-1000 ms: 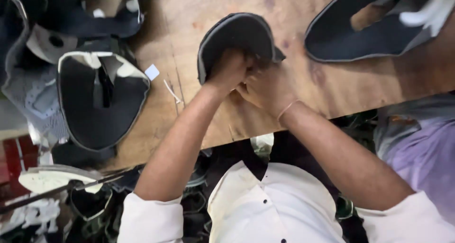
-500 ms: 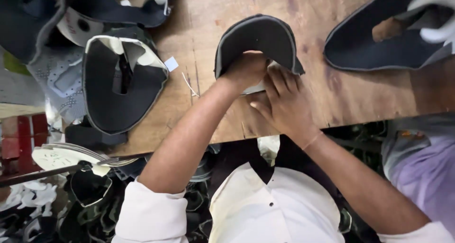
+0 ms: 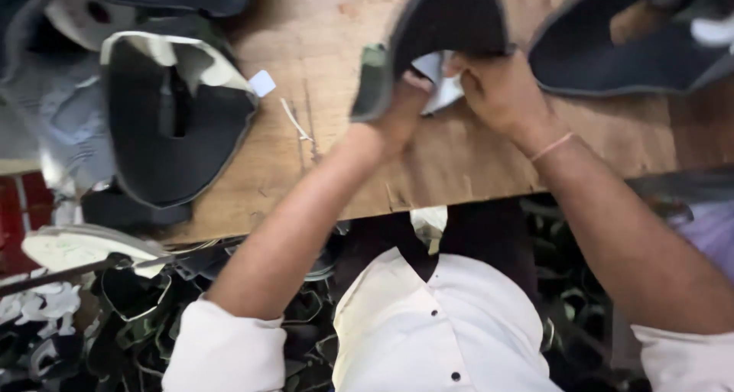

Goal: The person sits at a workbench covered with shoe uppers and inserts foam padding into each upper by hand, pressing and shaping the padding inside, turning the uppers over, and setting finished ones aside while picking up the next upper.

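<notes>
A dark fabric shoe upper point(image 3: 447, 25) with a grey edge lies on the wooden table point(image 3: 459, 163) in front of me. My left hand point(image 3: 397, 109) grips its near left edge, which is lifted and folded up. My right hand point(image 3: 501, 90) holds the near right side, fingers pinching a white lining piece point(image 3: 440, 82) that shows between both hands. A thin band circles my right wrist.
Another dark shoe upper point(image 3: 172, 121) with pale lining and a white tag lies at the left. A third dark upper point(image 3: 619, 52) sits at the top right. More uppers are piled at the top left, and several lie below the table edge point(image 3: 306, 216).
The view has shifted, so the upper sits higher in frame. My hands have spread apart and lifted the near edge, exposing the white lining between them.
</notes>
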